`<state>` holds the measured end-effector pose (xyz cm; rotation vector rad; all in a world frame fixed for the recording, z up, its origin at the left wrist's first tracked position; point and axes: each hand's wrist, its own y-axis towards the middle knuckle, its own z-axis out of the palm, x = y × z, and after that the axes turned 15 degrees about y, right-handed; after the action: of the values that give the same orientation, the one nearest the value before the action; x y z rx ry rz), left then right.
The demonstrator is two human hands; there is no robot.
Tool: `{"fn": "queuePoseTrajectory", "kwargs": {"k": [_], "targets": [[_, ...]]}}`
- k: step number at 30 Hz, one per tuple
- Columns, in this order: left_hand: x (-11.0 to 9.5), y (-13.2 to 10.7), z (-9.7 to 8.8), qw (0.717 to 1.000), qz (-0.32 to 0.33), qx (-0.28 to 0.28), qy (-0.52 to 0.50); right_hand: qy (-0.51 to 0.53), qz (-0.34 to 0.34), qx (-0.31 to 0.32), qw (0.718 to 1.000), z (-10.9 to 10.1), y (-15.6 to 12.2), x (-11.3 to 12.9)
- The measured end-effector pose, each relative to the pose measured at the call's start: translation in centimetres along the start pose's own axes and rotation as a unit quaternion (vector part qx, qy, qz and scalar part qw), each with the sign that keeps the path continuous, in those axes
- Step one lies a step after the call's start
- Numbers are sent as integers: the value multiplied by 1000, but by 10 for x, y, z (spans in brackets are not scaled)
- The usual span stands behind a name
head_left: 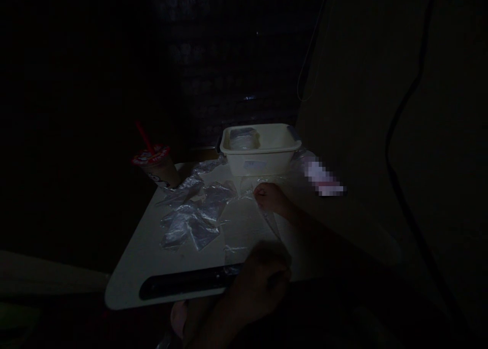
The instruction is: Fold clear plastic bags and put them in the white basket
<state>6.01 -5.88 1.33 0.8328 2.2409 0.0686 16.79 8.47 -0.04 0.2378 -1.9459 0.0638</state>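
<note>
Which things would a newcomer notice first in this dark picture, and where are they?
Probably the cup with its red straw, at the pale table's far left, and the bright pixelated patch right of the white tub. Crumpled clear plastic glints left of the middle. The right hand appears to pinch clear film in front of the tub; the left hand is by the near edge.

Two hands (272, 198), one tub (263, 165), one cup (164, 172)

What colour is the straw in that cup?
The straw is red; the head view, though dark, shows it best, poking up from the cup.
</note>
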Motion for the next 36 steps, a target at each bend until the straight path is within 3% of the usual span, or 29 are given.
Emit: {"fn": "queuePoseTrajectory", "kwargs": {"k": [4, 6, 12, 17, 24, 27, 30, 36], "targets": [[8, 2, -11, 996, -77, 15, -30, 2, -4, 17, 1000, -5, -2, 3], [16, 8, -20, 994, -110, -3, -12, 7, -3, 25, 1000, -8, -3, 4], [49, 39, -38, 991, -74, -41, 100, 67, -4, 34, 997, -12, -5, 0], [73, 65, -35, 974, -87, -43, 206, 207, 34, 62, 976, -10, -5, -15], [87, 79, -25, 969, -108, -82, 208, 285, 55, 51, 956, -14, 1, -35], [93, 78, -25, 971, -109, -106, 184, 223, 23, 9, 974, -22, 3, -36], [99, 79, -27, 971, -108, -120, 175, 66, -35, -15, 997, -30, 4, -35], [99, 79, -25, 976, -92, -134, 147, -132, -145, 6, 981, -29, -5, -38]]}}
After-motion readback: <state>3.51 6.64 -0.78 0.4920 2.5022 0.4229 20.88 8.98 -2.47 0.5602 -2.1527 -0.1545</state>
